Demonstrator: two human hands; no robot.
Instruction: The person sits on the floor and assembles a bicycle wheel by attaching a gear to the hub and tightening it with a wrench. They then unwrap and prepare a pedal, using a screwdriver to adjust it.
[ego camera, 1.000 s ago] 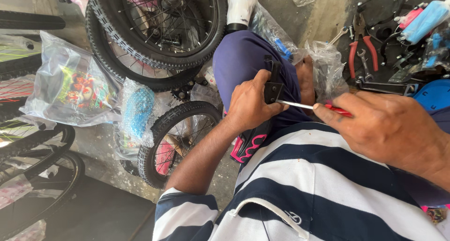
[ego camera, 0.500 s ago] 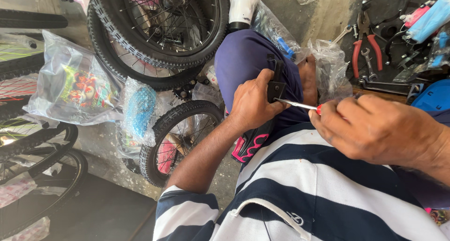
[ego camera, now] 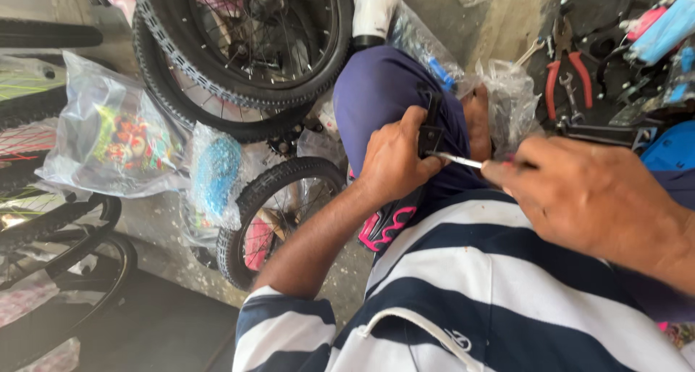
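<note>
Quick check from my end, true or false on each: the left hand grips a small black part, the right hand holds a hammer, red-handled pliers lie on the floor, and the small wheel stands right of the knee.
1. The left hand grips a small black part. True.
2. The right hand holds a hammer. False: it holds a screwdriver, tip at the black part.
3. Red-handled pliers lie on the floor at upper right. True.
4. The small bicycle wheel stands right of the knee. False: it is lower left of it.

The grey concrete floor carries bicycle wheels, plastic bags and red-handled pliers.
</note>
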